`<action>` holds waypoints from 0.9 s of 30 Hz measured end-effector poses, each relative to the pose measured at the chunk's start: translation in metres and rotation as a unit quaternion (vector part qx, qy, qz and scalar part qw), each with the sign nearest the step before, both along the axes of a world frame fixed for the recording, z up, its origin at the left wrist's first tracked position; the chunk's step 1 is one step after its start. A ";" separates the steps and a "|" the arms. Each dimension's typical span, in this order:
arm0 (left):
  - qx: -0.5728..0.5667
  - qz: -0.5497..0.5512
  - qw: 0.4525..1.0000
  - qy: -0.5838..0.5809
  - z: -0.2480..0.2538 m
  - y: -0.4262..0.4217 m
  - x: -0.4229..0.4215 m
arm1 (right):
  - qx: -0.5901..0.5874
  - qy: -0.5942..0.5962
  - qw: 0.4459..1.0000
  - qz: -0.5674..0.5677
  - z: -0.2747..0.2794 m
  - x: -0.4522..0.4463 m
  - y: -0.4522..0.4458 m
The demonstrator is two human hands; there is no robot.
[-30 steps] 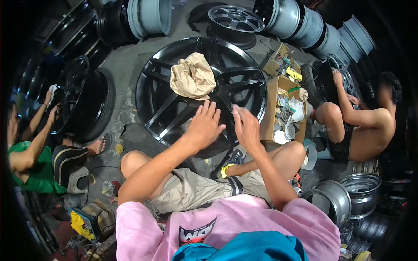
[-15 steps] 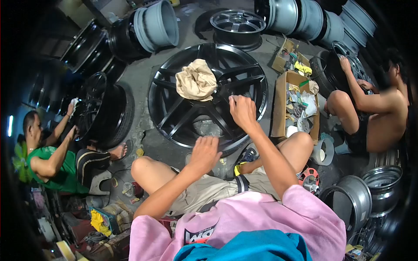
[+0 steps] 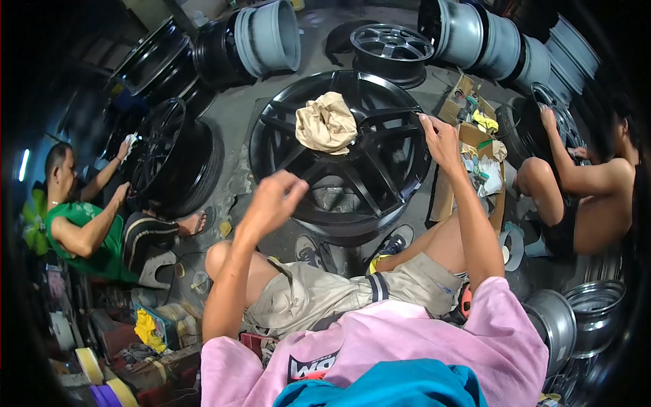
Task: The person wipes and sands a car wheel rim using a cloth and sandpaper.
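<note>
A large black spoked wheel rim (image 3: 380, 210) lies flat in front of my feet. On its hub and upper-left spokes rests a crumpled beige cloth (image 3: 327, 123). My left hand (image 3: 270, 203) hovers by the rim's lower left edge, fingers curled together and slightly blurred; what they hold, if anything, is too small to make out. My right hand (image 3: 439, 139) is at the rim's right edge, thumb and index finger pinched, with a small dark tip at the fingertips that I cannot identify.
Cardboard boxes (image 3: 498, 198) of supplies stand right of the rim. One person (image 3: 85, 230) sits left beside an upright black wheel (image 3: 183, 163); another (image 3: 600, 183) sits right at a rim. A grey rim (image 3: 392, 47) lies beyond, and more rims (image 3: 268, 41) line the back.
My left hand has risen to the left from near my lap, and my right hand has moved to the rim's right edge. The view has shifted, so the scene sits farther right.
</note>
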State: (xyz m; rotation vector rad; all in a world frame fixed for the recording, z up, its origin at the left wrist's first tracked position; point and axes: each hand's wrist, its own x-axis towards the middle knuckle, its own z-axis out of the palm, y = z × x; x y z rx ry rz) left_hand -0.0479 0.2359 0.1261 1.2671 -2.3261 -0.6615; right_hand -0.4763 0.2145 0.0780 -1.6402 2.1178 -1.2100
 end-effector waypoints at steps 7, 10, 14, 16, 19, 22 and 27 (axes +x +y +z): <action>0.036 0.305 0.928 0.209 -0.071 -0.040 0.055 | 0.004 0.210 0.969 0.131 -0.041 0.012 -0.049; 0.039 0.367 0.898 0.238 -0.139 -0.022 0.068 | 0.044 0.244 0.958 0.143 -0.047 0.008 -0.067; 0.179 0.377 0.872 0.256 -0.147 0.023 0.037 | 0.096 0.258 0.955 0.111 -0.062 0.009 -0.082; 0.190 0.334 0.881 0.277 -0.154 0.025 0.028 | 0.089 0.250 0.958 0.110 -0.069 0.008 -0.088; 0.215 0.350 0.852 0.324 -0.154 0.021 0.022 | 0.068 0.239 0.961 0.121 -0.073 0.005 -0.089; 0.228 0.362 0.827 0.365 -0.161 0.019 0.022 | 0.096 0.228 0.961 0.127 -0.068 0.007 -0.086; 0.158 0.392 0.840 0.342 -0.162 0.015 0.027 | 0.100 0.211 0.962 0.139 -0.053 0.015 -0.066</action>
